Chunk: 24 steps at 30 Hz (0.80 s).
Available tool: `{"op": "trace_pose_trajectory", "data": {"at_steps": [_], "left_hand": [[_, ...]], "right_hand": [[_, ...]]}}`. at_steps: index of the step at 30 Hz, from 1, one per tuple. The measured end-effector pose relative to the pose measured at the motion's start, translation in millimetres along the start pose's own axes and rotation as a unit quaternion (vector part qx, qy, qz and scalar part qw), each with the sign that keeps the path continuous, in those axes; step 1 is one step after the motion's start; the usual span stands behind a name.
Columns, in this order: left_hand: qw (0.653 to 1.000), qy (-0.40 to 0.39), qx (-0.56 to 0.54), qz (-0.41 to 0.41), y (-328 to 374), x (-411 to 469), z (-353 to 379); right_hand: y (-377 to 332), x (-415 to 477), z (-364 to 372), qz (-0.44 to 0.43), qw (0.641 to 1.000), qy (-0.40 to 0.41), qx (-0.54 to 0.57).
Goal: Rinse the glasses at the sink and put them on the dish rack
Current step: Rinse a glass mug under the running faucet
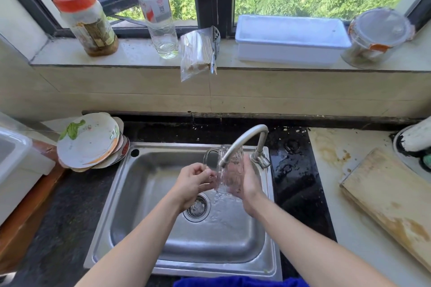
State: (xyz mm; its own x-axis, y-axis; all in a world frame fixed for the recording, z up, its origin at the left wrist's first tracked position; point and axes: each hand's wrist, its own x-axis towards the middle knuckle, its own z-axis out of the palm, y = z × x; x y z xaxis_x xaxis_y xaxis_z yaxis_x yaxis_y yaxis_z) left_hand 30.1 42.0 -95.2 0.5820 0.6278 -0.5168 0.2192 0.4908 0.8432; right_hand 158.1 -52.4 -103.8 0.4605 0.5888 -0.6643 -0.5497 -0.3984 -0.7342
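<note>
A clear glass mug (229, 170) with a handle on its left side is held under the running tap (242, 144) over the steel sink (144, 228). My right hand (250, 184) wraps round the right side of the mug. At the mug's left side, near the handle, my left hand (193, 182) has its fingers curled, touching the glass. Water spills from the mug toward the drain (197, 207). No dish rack can be made out for certain.
Stacked dirty plates (89, 142) lean at the sink's left corner, beside a white plastic bin (16, 158). A wooden cutting board (391, 202) lies on the right counter. On the windowsill stand a jar (87, 21), a bottle (157, 11), a white tray (291, 39) and a lidded container (377, 37).
</note>
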Motion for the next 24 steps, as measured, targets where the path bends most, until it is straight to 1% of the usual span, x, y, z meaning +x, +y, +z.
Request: {"op": "trace_pose_trajectory", "data": {"at_steps": [2,4,6,7,8,10,11,12,13,14,16,17,19,21,24], "left_hand": [[1.000,0.004,-0.011,-0.006,-0.7,1.9,1.7],[1.000,0.009,-0.012,-0.016,-0.3,3.7,5.2],[0.999,0.014,0.015,-0.029,1.1,5.9,9.6],[0.998,0.018,0.054,-0.033,2.2,6.2,12.8],[0.992,0.026,0.118,-0.024,2.5,8.1,15.9],[0.964,0.032,0.263,0.033,4.5,9.2,26.8],[0.948,0.034,0.310,0.070,5.7,8.4,34.5],[0.938,0.037,0.332,0.095,5.7,8.2,42.0],[0.936,0.043,0.335,0.103,5.3,8.0,49.1],[0.937,0.057,0.332,0.098,5.5,8.8,54.3],[0.937,0.089,0.328,0.083,7.1,16.2,59.9],[0.941,0.085,0.321,0.071,8.9,20.4,61.0],[0.960,0.052,0.272,0.037,13.5,27.2,61.2],[0.969,0.018,0.247,-0.013,19.1,32.1,58.4],[0.972,-0.049,0.225,-0.036,29.0,29.1,51.8]], "right_hand": [[3.1,-0.5,1.1,-0.033,0.999,0.012,-0.003],[-4.3,-3.3,0.9,-0.105,0.993,-0.008,-0.059],[-9.3,-1.8,-1.5,-0.144,0.980,-0.009,-0.134],[-12.6,-2.9,-2.8,-0.135,0.979,0.001,-0.151],[-15.3,-3.7,-4.3,-0.115,0.982,0.012,-0.150],[-19.6,-0.1,-7.6,-0.018,0.997,0.020,-0.077],[-21.7,1.0,-9.3,0.041,0.998,0.026,-0.025],[-23.0,2.4,-11.1,0.086,0.996,0.029,0.021],[-24.0,2.3,-13.5,0.111,0.992,0.023,0.048],[-23.0,2.9,-15.4,0.120,0.991,0.007,0.053],[-21.3,-2.1,-22.9,0.122,0.992,-0.031,0.025],[-21.0,-5.2,-28.6,0.121,0.991,-0.055,0.007],[-21.7,-8.8,-44.2,0.112,0.988,-0.106,-0.027],[-23.8,-9.8,-58.3,0.107,0.981,-0.152,-0.052],[-22.9,-6.7,-69.0,0.055,0.981,-0.153,-0.103]]}}
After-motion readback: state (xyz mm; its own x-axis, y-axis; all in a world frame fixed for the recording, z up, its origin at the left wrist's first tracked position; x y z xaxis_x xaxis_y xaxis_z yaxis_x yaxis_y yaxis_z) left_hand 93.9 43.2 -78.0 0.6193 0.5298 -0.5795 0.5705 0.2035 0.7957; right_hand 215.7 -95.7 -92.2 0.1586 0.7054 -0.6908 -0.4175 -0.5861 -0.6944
